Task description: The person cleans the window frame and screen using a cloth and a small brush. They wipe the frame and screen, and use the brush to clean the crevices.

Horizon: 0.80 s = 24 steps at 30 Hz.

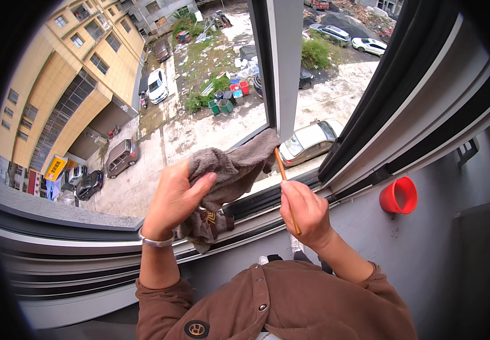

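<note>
A grey-brown cloth [223,170] hangs from my left hand [175,197], which grips it with the thumb on top. The cloth stretches to the right, up to the foot of the white and black window frame upright [285,68], and its lower end drapes over the sill track. My right hand [306,212] holds a thin wooden stick [282,165] in its fist, slanting up. The stick's upper tip meets the cloth's right end beside the upright; whether it is wrapped in the cloth is hidden.
Black and white window tracks [253,208] run along the sill. Beyond the window lies a street far below with parked cars, rubbish bins [228,100] and a tan building [70,76]. A red bucket [399,196] stands at the right on the grey floor.
</note>
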{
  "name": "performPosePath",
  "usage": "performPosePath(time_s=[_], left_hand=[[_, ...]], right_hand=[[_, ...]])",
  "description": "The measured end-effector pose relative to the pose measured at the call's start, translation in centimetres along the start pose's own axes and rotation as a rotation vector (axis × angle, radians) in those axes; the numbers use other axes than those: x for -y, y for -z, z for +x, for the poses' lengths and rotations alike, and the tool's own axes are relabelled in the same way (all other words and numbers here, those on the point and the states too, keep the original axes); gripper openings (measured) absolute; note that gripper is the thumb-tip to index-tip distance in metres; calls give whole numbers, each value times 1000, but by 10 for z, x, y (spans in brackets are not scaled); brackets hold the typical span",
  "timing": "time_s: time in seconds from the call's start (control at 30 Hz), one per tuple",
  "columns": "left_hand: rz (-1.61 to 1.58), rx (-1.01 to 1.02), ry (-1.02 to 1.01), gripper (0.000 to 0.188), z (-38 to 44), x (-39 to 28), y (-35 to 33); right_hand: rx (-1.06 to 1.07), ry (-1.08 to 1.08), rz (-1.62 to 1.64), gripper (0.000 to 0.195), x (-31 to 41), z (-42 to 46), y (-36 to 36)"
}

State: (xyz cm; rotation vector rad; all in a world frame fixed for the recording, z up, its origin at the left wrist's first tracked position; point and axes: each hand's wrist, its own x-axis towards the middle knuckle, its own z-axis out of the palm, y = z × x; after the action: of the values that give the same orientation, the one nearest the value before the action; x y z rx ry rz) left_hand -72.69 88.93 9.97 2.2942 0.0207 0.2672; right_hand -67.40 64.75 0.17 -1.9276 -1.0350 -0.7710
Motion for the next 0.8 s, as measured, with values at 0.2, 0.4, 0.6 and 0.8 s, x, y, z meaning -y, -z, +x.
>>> performPosePath(time_s=[0.2, 0.4, 0.6, 0.8], left_hand=[[169, -93, 37, 23, 7, 64, -81], [128, -84, 37, 50, -67, 99, -64], [44, -244, 237, 46, -151, 110, -15], [-142, -401, 480, 46, -203, 104, 6]], right_hand=[[145, -56, -80, 13, -21, 13, -43], [271, 59, 44, 10, -22, 22, -41], [366, 188, 246, 22, 20, 1, -59], [366, 219, 381, 24, 42, 0, -73]])
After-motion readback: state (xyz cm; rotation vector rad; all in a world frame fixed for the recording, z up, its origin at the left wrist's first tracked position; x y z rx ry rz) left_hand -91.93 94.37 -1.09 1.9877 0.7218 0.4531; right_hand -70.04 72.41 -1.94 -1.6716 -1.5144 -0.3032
